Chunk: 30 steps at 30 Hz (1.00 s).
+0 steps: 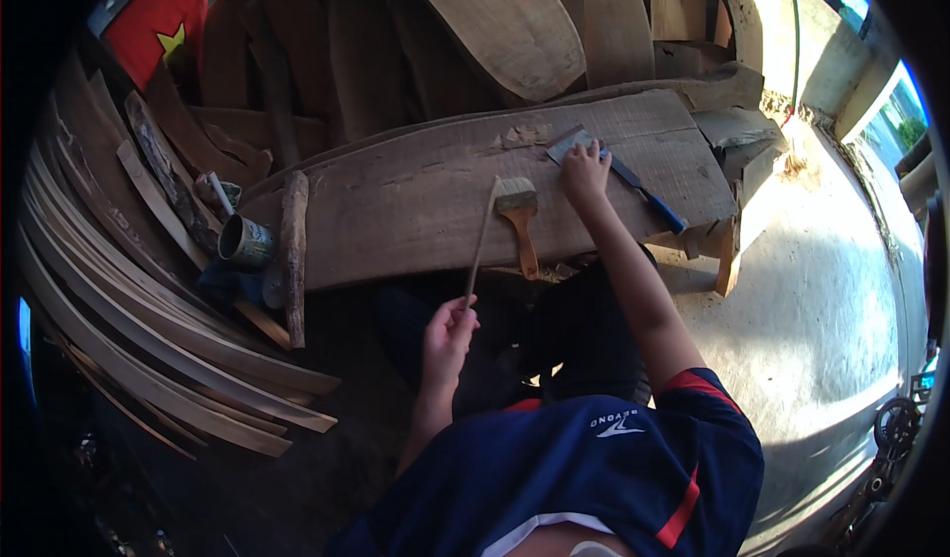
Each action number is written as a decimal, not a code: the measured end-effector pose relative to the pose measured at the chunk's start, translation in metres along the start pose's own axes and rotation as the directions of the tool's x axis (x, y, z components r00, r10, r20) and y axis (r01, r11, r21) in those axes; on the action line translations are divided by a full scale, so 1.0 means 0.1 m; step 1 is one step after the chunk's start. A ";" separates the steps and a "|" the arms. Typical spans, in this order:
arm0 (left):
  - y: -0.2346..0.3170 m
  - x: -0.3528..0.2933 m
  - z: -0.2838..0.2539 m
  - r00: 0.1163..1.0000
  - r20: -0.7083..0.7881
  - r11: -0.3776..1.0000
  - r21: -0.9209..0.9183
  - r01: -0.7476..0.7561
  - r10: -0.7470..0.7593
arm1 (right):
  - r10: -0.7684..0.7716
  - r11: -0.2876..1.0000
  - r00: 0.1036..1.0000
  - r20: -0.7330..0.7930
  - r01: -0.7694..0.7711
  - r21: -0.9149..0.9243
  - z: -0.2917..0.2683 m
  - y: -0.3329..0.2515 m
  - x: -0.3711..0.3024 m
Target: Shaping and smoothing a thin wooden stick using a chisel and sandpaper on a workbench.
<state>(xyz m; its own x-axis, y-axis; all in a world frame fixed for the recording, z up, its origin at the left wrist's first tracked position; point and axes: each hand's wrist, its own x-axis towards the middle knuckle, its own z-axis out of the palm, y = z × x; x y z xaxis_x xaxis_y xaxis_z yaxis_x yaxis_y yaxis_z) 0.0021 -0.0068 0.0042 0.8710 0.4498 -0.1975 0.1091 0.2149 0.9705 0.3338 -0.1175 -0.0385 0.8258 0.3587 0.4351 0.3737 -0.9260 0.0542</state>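
Observation:
My left hand (450,341) is closed around the lower end of a thin wooden stick (481,238), which points up over the board. The wide wooden board (396,211) lies across in front of me. A flat paintbrush (519,223) with pale bristles and a wooden handle rests on it, just right of the stick. Farther right, my right hand (585,173) has its fingers closed on the edge of a flat grey-blue piece (567,143), whose kind I cannot make out. Beside that hand lies a long tool with a blue handle (661,210).
Left of the board, a dark tin can (244,241) stands by a rough wooden stick (296,260). Curved wooden strips (188,359) are stacked at the left. Large planks (505,33) lean at the back, near a red flag (148,23). Sunlit concrete floor (802,290) spreads right.

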 end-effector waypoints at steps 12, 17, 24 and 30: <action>-0.05 0.25 0.27 0.998 0.057 0.993 -0.117 0.001 0.005 | -0.045 -0.240 0.992 0.114 -0.121 0.963 -0.99 -0.09 -0.23; 0.10 0.33 0.36 0.974 0.163 0.986 -0.081 -0.143 0.155 | -0.283 -0.653 0.920 0.271 -0.392 0.648 -1.72 -0.10 -0.58; 0.06 0.38 0.25 0.947 0.226 0.963 0.088 -0.255 0.230 | -0.284 -0.865 0.944 0.171 -0.329 0.380 -1.94 -0.27 -0.84; 0.15 0.42 0.33 0.976 0.172 0.991 -0.036 -0.128 0.133 | -0.434 -0.782 0.867 0.244 -0.497 0.376 -1.76 -0.61 -1.19</action>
<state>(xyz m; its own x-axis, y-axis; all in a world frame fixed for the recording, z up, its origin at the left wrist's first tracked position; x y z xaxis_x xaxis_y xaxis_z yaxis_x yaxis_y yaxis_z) 0.0562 -0.0129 0.0154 0.9472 0.3181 -0.0401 -0.0210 0.1863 0.9823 0.1379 -0.1241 0.0641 0.6572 0.7416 0.1348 -0.5440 0.5904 -0.5962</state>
